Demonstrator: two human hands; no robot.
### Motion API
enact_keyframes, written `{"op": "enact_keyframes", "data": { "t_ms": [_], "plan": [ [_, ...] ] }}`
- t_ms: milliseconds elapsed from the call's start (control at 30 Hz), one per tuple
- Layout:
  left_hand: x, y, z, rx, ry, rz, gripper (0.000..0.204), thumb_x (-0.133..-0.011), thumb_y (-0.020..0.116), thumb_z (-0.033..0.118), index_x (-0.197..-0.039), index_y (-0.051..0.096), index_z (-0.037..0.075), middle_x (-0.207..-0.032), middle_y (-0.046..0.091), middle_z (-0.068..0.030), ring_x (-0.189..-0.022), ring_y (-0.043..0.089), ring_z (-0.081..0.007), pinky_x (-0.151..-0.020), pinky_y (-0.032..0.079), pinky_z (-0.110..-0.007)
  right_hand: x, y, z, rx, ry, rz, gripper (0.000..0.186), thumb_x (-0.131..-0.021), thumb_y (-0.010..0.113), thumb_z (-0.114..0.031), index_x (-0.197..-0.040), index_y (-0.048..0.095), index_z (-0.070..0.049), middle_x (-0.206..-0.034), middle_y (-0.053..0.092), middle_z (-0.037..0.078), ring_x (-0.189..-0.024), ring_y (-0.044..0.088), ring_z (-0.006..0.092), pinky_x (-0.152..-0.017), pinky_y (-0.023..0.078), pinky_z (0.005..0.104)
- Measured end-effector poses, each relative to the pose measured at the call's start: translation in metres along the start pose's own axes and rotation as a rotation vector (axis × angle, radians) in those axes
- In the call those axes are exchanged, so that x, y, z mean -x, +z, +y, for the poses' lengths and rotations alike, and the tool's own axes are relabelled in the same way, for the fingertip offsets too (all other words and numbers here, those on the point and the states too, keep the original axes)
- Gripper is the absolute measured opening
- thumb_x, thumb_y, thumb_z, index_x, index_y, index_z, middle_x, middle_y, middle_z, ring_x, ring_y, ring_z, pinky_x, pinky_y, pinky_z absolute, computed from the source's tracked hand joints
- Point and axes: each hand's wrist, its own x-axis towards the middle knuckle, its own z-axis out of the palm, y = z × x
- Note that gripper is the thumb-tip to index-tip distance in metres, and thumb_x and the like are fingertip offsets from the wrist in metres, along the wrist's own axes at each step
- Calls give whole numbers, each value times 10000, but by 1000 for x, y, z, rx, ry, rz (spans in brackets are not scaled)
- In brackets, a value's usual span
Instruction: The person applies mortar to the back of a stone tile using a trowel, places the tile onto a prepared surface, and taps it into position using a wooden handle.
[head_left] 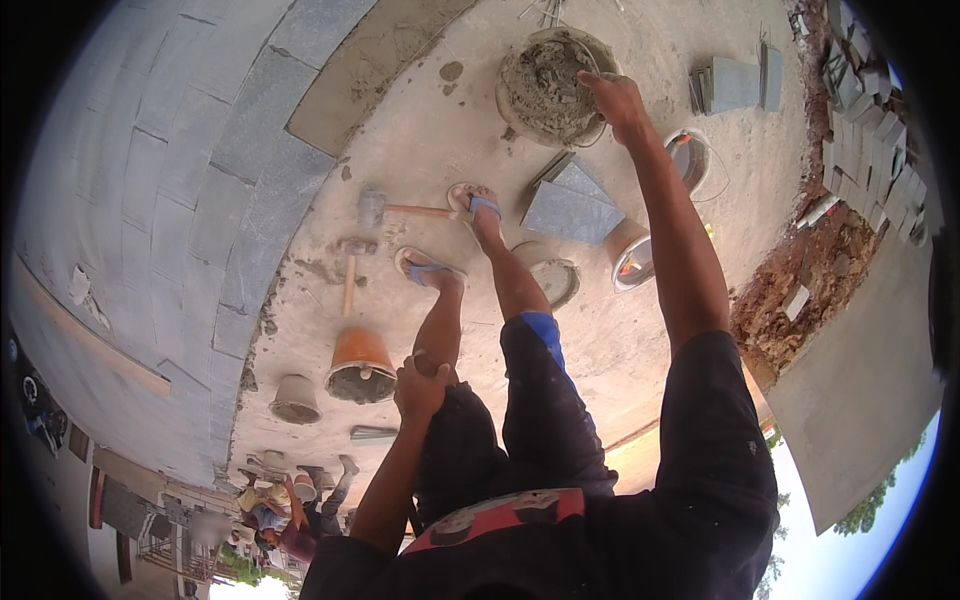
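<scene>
My right hand (615, 105) reaches to the bucket of grey mortar (548, 88), its fingers closed on the handle at the right rim. Lower in the view, my left hand (420, 388) is closed beside my left shin; what it holds, if anything, I cannot make out. A grey-headed mallet (371, 208) with a wooden handle lies left of my sandalled feet. A second hammer (355, 247) lies just below it. An orange bucket (362, 348) stands just left of my left hand.
Grey slabs lie loose (570, 210) and in a stack (735, 85). Other containers (686, 160) stand around me. A raised tiled surface (200, 230) curves along the left. Rubble and tile piles (860, 150) line the right. People (290, 520) work at lower left.
</scene>
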Motion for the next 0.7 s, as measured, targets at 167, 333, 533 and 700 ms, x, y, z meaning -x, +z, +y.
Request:
{"op": "enact_keyframes", "data": {
  "t_ms": [167, 333, 533, 700],
  "plan": [
    [-5, 1, -1, -44, 58, 25, 654, -810, 729, 470, -1332, 567, 111, -1206, 617, -251, -1155, 595, -442, -983, 476, -526, -42, -2, 16, 281, -236, 189, 465, -901, 685, -379, -1114, 694, 35, -1013, 719, 203, -937, 685, 282, -844, 516, 374],
    [-12, 2, 1, -150, 83, 47, 643, -822, 723, 466, -1326, 570, 98, -1212, 621, -243, -1149, 597, -443, -979, 475, -529, -3, -18, 54, 181, -426, 369, 456, -903, 654, -334, -1202, 663, 10, -1160, 687, 270, -1118, 652, 390, -950, 503, 427],
    [-24, -9, -13, -190, 156, 20, 656, -827, 729, 450, -1325, 559, 57, -1242, 618, -243, -1160, 593, -438, -980, 476, -511, 101, 16, 324, 325, 191, 82, 503, -910, 630, -360, -1257, 651, 3, -1187, 701, 231, -1157, 651, 366, -1022, 474, 404],
    [-23, -11, -16, -225, 153, -8, 703, -825, 744, 433, -1366, 536, 34, -1277, 613, -256, -1206, 577, -440, -1012, 468, -490, 188, 77, 494, 358, 552, 42, 619, -831, 638, -232, -1377, 532, 39, -1261, 635, 305, -1212, 607, 405, -1038, 471, 434]
  ]
}}
